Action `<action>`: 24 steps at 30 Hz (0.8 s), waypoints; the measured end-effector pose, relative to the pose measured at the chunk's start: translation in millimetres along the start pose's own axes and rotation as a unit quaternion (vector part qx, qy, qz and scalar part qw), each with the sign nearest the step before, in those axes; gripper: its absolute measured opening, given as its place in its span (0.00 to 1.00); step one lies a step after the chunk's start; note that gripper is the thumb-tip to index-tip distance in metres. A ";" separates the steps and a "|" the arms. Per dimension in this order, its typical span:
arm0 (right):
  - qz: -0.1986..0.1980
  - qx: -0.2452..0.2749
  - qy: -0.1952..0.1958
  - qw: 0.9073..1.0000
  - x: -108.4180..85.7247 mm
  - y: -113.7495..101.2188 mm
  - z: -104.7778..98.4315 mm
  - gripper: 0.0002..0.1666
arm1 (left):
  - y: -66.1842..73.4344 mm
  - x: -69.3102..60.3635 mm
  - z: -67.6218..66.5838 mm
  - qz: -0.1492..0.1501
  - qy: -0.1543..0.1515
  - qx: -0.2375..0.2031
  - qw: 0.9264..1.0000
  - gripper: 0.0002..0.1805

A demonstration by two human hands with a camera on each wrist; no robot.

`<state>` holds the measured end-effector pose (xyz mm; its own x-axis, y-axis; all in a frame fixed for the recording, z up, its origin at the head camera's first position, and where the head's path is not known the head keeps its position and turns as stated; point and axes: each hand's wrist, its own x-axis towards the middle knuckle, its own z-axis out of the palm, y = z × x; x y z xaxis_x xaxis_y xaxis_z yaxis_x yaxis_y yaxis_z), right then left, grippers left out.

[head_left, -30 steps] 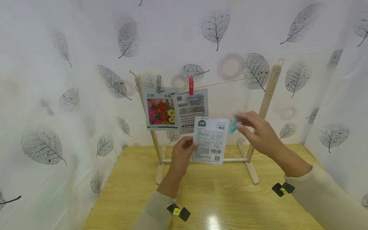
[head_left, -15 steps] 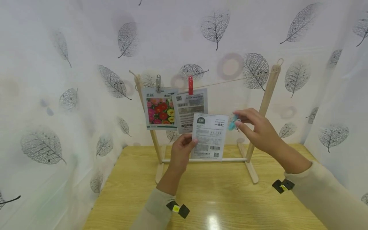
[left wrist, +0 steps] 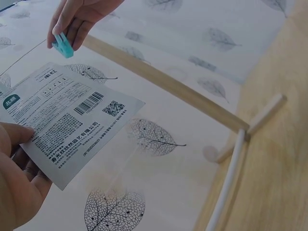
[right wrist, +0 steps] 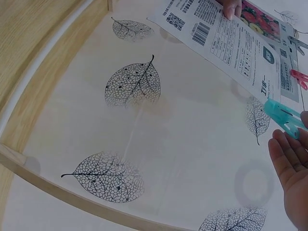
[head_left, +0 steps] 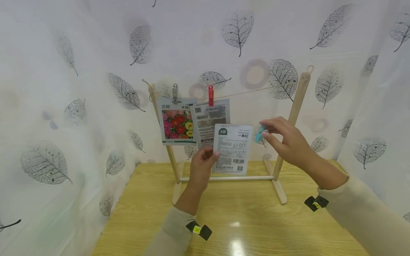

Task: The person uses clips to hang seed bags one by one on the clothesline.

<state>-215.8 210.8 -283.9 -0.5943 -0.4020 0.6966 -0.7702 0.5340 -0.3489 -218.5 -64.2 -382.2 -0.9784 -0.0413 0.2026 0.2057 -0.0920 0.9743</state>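
My left hand (head_left: 202, 167) pinches the left edge of a white printed seed packet (head_left: 233, 149), thumb in front. The packet is upright, its text side towards me, and overlaps the lower part of a hanging packet in the head view. To its right, my right hand (head_left: 288, 142) pinches a turquoise clothespin (head_left: 261, 134) between thumb and fingers. A small gap parts the clothespin from the packet in the head view. On the string (head_left: 253, 91) hang a flower-picture packet (head_left: 177, 122) under a grey clothespin (head_left: 175, 93) and a text-side packet (head_left: 205, 117) under a red clothespin (head_left: 210, 95).
The string runs between the left post (head_left: 172, 160) and right post (head_left: 296, 106) of a wooden stand. A white crossbar (head_left: 230, 178) joins the posts low down. The stand is on a wood-grain table (head_left: 144, 220), with a leaf-print curtain (head_left: 198, 32) behind.
My left hand has raised the seed packet a little and shifted it slightly left. My right hand has risen slightly with the turquoise clothespin. The hanging packets stay on the string.
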 end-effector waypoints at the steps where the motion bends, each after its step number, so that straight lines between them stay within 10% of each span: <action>1: 0.000 -0.001 -0.001 1.000 0.5 0.0 -0.4 0.23 | -0.1 0.4 0.2 0.002 0.001 -0.001 1.000 0.15; 24: -0.030 -0.035 -0.005 0.999 11.4 -0.6 -6.6 0.24 | 9.4 3.3 8.8 0.013 -0.001 -0.038 0.999 0.14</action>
<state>-220.6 210.7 -271.6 -0.5500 -0.4415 0.7089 -0.7867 0.5589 -0.2623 -220.0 -56.4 -371.5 -0.9725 -0.0427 0.2289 0.2329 -0.1662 0.9582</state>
